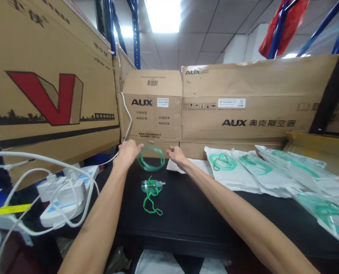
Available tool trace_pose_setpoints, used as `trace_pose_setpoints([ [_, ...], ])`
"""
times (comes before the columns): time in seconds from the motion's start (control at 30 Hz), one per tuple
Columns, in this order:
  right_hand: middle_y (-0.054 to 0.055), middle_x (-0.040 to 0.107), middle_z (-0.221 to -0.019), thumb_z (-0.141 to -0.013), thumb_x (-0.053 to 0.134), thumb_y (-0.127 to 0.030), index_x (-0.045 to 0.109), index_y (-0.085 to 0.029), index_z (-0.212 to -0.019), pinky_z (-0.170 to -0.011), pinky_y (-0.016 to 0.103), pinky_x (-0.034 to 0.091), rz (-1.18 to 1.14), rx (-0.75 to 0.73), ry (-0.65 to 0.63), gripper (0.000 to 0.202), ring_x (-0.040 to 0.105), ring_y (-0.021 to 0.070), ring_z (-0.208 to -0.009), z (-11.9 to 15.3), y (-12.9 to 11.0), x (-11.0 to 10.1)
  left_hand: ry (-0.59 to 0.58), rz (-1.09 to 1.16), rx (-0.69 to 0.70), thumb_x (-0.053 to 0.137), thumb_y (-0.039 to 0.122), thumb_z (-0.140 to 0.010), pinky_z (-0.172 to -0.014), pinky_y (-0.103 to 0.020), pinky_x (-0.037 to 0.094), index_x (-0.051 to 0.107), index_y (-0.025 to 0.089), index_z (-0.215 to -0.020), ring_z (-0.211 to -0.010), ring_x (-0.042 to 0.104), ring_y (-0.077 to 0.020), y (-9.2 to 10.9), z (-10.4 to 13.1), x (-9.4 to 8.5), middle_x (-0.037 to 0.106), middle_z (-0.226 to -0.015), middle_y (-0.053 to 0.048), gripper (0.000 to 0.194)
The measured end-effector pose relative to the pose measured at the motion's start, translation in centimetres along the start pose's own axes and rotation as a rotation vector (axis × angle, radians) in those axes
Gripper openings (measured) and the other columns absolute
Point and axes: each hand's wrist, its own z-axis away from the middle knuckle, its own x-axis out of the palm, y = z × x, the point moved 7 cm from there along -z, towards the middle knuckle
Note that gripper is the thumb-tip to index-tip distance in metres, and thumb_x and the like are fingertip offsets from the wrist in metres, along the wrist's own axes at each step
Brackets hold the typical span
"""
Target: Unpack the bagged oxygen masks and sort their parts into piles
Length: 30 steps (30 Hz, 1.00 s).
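Note:
Between my hands is a coil of clear green tubing (151, 168), slightly blurred, its upper edge showing against the cardboard behind. My left hand (127, 153) is closed at the coil's left edge, with its fingertips on the tubing. Just off the right edge, my right hand (176, 155) has its fingers curled into a pinch; what they hold, if anything, is too small to make out. Nearer to me on the black table (181, 213) lies a clear green oxygen mask (159, 185), its green elastic strap (150, 205) trailing toward the front.
On the right lie several white packs (223, 167) with green tubing inside. A white power strip (63, 205) with plugs and looping cables sits at the left. Large cardboard boxes (152, 110) stand along the back, and another box (52, 91) rises on the left.

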Motion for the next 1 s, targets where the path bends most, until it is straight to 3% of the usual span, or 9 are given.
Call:
trace_pose_setpoints([
  [0.07,0.011,0.061,-0.136,-0.099,0.064,-0.036,0.062,-0.019,-0.129,-0.099,0.049,0.054,0.144,-0.012,-0.008,0.035,0.063,0.0260,-0.117,0.4,1.3,-1.1,-0.112,-0.012,0.035,0.057,0.057,-0.087,-0.089,-0.047,0.050,0.076,0.011,-0.106,-0.095,0.071,-0.0397,-0.3,0.6,1.5,0.073,-0.074,-0.018,0.053],
  [0.2,0.009,0.072,-0.121,-0.097,0.065,-0.036,0.072,-0.016,-0.108,-0.104,0.048,0.048,0.341,-0.081,-0.132,0.024,0.065,0.0262,-0.114,3.7,1.9,-2.7,-0.422,0.056,0.170,0.063,0.057,-0.082,-0.078,-0.034,0.053,0.074,0.022,-0.124,-0.078,0.074,-0.0267,-0.6,4.0,4.3,0.079,-0.092,-0.010,0.056],
  [0.33,0.005,0.080,-0.099,-0.097,0.058,-0.038,0.080,-0.018,-0.090,-0.097,0.041,0.048,0.414,-0.140,-0.263,0.030,0.070,0.0289,-0.101,8.2,1.4,-3.1,-0.594,0.135,0.308,0.064,0.031,-0.079,-0.092,-0.027,0.050,0.070,0.028,-0.131,-0.108,0.071,-0.0226,-1.1,7.5,5.9,0.076,-0.122,-0.005,0.053],
  [0.43,0.005,0.081,-0.096,-0.097,0.055,-0.042,0.081,-0.019,-0.094,-0.087,0.040,0.050,0.427,-0.139,-0.296,0.036,0.071,0.0292,-0.093,10.8,1.5,-2.8,-0.646,0.120,0.387,0.064,0.024,-0.078,-0.094,-0.029,0.049,0.066,0.027,-0.137,-0.112,0.069,-0.0247,-0.9,8.8,7.1,0.075,-0.124,-0.006,0.060],
  [0.53,0.005,0.080,-0.108,-0.099,0.053,-0.044,0.081,-0.022,-0.106,-0.093,0.040,0.049,0.415,-0.137,-0.275,0.036,0.071,0.0295,-0.101,12.6,1.7,-2.6,-0.614,0.111,0.470,0.064,0.030,-0.083,-0.086,-0.030,0.050,0.073,0.026,-0.124,-0.099,0.070,-0.0243,1.0,9.5,8.0,0.077,-0.112,-0.006,0.042],
  [0.63,0.007,0.077,-0.117,-0.103,0.048,-0.046,0.076,-0.024,-0.121,-0.099,0.041,0.048,0.390,-0.131,-0.222,0.040,0.069,0.0281,-0.107,14.0,1.7,-3.0,-0.468,0.267,0.637,0.058,0.028,-0.091,-0.086,-0.028,0.048,0.075,0.025,-0.103,-0.098,0.068,-0.0208,4.9,10.5,7.5,0.075,-0.105,-0.003,0.021],
  [0.77,0.007,0.074,-0.113,-0.100,0.053,-0.051,0.069,-0.022,-0.129,-0.088,0.038,0.056,0.075,-0.014,-0.210,0.044,0.070,0.0233,-0.097,15.9,2.3,-4.1,-0.293,0.474,0.856,0.054,0.014,-0.092,-0.094,-0.028,0.045,0.073,0.023,-0.098,-0.104,0.064,-0.0182,9.2,13.0,6.4,0.070,-0.107,-0.002,0.021],
  [0.87,0.007,0.072,-0.104,-0.096,0.063,-0.051,0.066,-0.019,-0.129,-0.084,0.038,0.058,-0.160,0.079,-0.204,0.046,0.070,0.0199,-0.089,17.1,3.0,-4.8,-0.303,0.537,0.906,0.054,0.010,-0.092,-0.095,-0.028,0.046,0.072,0.022,-0.096,-0.103,0.064,-0.0175,10.7,14.3,6.7,0.069,-0.107,-0.002,0.021],
  [1.0,0.004,0.069,-0.089,-0.086,0.076,-0.049,0.066,-0.017,-0.122,-0.080,0.038,0.059,-0.203,0.105,-0.101,0.049,0.070,0.0186,-0.081,17.4,3.7,-6.0,-0.230,0.563,0.841,0.056,0.013,-0.093,-0.095,-0.029,0.046,0.069,0.024,-0.105,-0.105,0.062,-0.0178,11.0,14.3,7.1,0.067,-0.112,-0.002,0.021],
])
